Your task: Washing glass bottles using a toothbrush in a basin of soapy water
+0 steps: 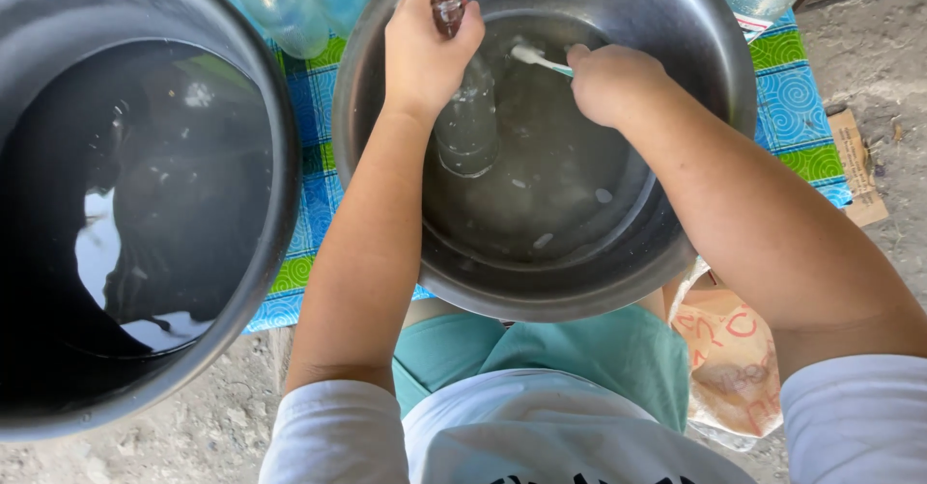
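Bottle (466, 127) wash underway: my left hand (425, 50) grips neck, right hand (606, 81) fisted on brush (537, 57) w/ bristles at its side in basin (406, 252) (rinse pending).

The basin (715, 88) was brushed metal, dully shining, its water cloudy. The bottle (467, 117) looked like clear, wet glass or plastic; which one could not be told. The toothbrush (539, 58) was smooth pale plastic. The big tub (275, 108) was dark with a glossy rim. The cloth (801, 108) beneath was woven and matt. The ground (212, 426) was rough concrete.
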